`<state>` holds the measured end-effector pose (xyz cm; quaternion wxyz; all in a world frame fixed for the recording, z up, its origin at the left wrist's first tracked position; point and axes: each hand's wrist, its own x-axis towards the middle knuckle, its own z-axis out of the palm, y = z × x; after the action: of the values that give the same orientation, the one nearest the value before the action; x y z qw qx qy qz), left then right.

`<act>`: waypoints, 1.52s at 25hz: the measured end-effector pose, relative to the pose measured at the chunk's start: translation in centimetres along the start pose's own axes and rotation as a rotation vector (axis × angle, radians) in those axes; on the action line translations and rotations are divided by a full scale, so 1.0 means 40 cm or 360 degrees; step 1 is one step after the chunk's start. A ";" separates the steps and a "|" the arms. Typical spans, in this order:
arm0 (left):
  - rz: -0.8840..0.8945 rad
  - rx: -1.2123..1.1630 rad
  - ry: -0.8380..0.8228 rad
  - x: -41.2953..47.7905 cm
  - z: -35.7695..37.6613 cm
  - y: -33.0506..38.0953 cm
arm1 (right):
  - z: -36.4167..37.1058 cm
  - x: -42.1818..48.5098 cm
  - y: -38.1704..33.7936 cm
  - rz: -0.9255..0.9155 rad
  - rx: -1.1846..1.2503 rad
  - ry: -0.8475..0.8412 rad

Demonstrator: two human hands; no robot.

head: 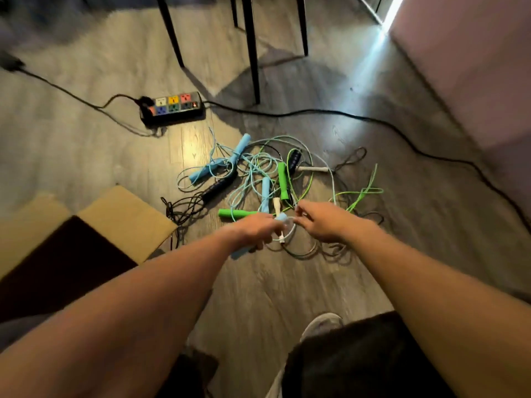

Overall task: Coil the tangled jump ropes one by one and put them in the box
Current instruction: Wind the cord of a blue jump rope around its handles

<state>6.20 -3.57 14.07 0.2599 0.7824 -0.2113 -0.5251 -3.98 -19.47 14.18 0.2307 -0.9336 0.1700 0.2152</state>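
A tangle of jump ropes (270, 173) lies on the wooden floor: light blue, green, black and white handles with thin cords looped through one another. My left hand (253, 229) is closed around a light blue handle (240, 252) at the near edge of the pile. My right hand (321, 219) pinches a pale cord (288, 235) just beside it. An open cardboard box (126, 216) with a dark inside sits at the left.
A black power strip (172, 108) with coloured sockets lies behind the pile, its black cable (373, 119) running right across the floor. Dark chair legs (253, 53) stand at the back. A pinkish wall (474, 67) is at the right. My shoe (321, 326) is near the bottom.
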 end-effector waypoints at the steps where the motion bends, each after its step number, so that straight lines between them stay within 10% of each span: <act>1: 0.0050 -0.0044 0.0042 -0.049 -0.023 0.032 | -0.049 -0.035 -0.016 -0.0029 -0.0013 0.0099; 6: 0.0399 -0.0487 0.0172 -0.328 -0.099 0.188 | -0.261 -0.246 -0.093 -0.0151 -0.0038 0.0585; 14: 0.1279 -0.2308 -0.0214 -0.586 -0.161 0.315 | -0.398 -0.399 -0.144 -0.0145 0.0088 0.0874; 20: 0.1680 -0.2923 0.0355 -0.558 -0.288 0.330 | -0.351 -0.335 -0.159 -0.0172 -0.0065 0.0627; 26: 0.1353 -0.2481 0.1036 -0.412 -0.360 0.264 | -0.391 -0.270 -0.117 -0.0586 0.0278 0.0826; 30: 0.1230 -0.1027 0.1185 -0.344 -0.335 0.273 | -0.460 -0.245 -0.177 -0.1015 0.0088 0.1537; 34: 0.0871 -0.0327 0.0429 -0.331 -0.258 0.314 | -0.517 -0.244 -0.212 -0.0980 -0.0090 0.1952; 38: 0.0822 -0.0711 -0.0248 -0.366 -0.209 0.368 | -0.546 -0.234 -0.156 -0.0503 0.0090 0.1916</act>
<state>7.89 -4.61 36.35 0.5321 0.5845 -0.3011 -0.5334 -2.29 -23.23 38.40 0.1481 -0.8986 0.1358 -0.3901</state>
